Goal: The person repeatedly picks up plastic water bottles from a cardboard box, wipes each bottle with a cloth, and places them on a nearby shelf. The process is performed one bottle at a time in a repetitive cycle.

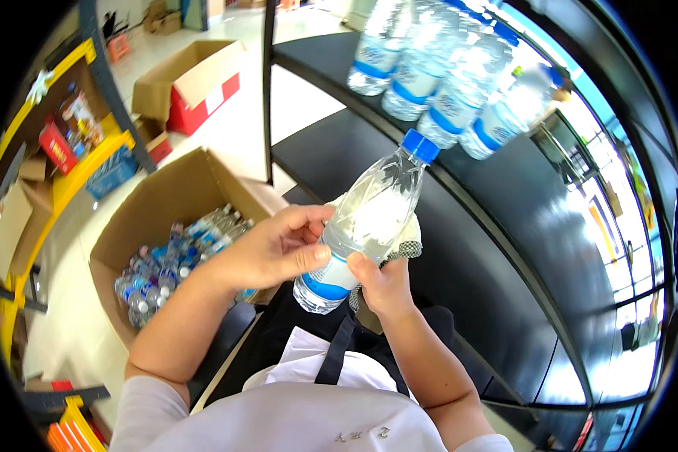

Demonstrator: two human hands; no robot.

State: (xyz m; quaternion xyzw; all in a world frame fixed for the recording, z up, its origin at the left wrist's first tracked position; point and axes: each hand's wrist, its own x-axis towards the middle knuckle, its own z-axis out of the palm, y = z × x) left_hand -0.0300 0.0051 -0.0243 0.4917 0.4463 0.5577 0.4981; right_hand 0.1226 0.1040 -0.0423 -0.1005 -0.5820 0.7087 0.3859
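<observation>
A clear plastic bottle (373,209) with a blue screw cap and a blue-and-white label is held tilted in front of my body. My left hand (282,248) holds its label side, thumb on the plastic and fingers bent. My right hand (381,279) grips the other side with the thumb across the label; its fingers are hidden behind. A pale cloth with a checked edge (409,243) lies between the bottle and my right hand. Several similar blue-capped bottles (452,96) stand in a row on a black shelf (316,51) ahead to the right.
A large open cardboard box (164,192) with many small plastic bottles (169,265) stands on the floor at left. Beyond it is a red-and-brown carton (203,96). A yellow-edged rack (73,192) with packages runs along the left. Lower black shelf boards (339,152) lie ahead.
</observation>
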